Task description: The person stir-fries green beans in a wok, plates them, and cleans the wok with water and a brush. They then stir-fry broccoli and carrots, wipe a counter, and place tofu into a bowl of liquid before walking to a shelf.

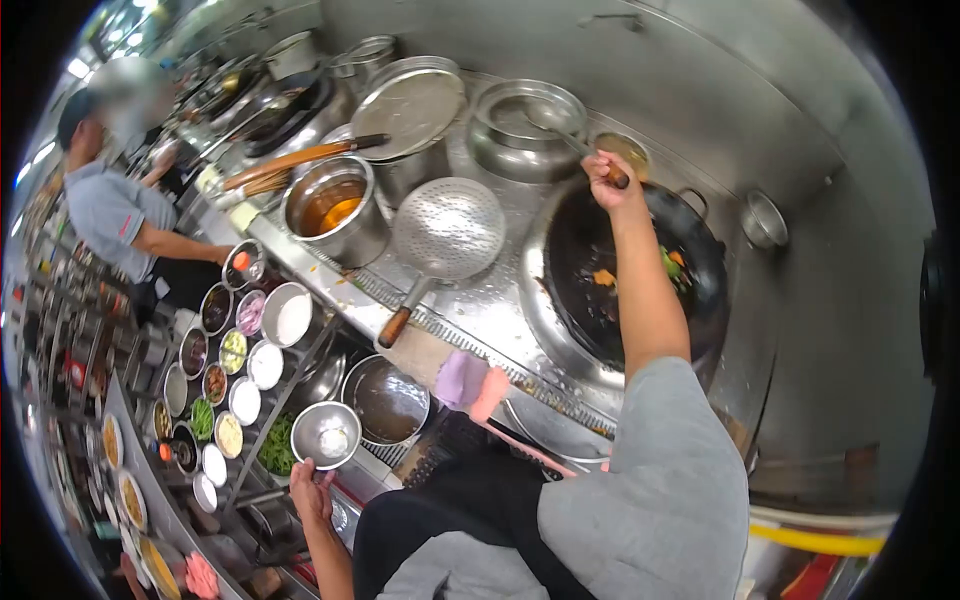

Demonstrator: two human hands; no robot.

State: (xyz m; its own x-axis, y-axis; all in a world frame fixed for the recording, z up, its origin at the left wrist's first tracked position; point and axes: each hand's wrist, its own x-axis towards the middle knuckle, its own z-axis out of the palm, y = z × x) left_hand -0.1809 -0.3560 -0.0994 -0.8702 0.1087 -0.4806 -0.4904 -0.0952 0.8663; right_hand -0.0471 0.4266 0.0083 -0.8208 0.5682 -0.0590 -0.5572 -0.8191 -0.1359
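Observation:
My right hand [612, 180] is wrapped round the wooden handle of a long metal ladle [553, 123], whose bowl hangs over a lidded steel pot [526, 125]. Below that forearm lies a dark wok [580, 265] with some orange and green food pieces in it. Down at the left, my left hand [312, 488] grips the rim of a small metal bowl [327, 435] with something pale at its bottom. A larger steel pan [386, 400] is beside that bowl.
A perforated strainer [449, 228] rests on the counter near a pot of orange liquid [335, 208]. Several ingredient bowls [265, 365] stand at the left. A co-worker [125, 215] in grey is beyond them. Pink and purple cloths [462, 380] lie at the counter edge.

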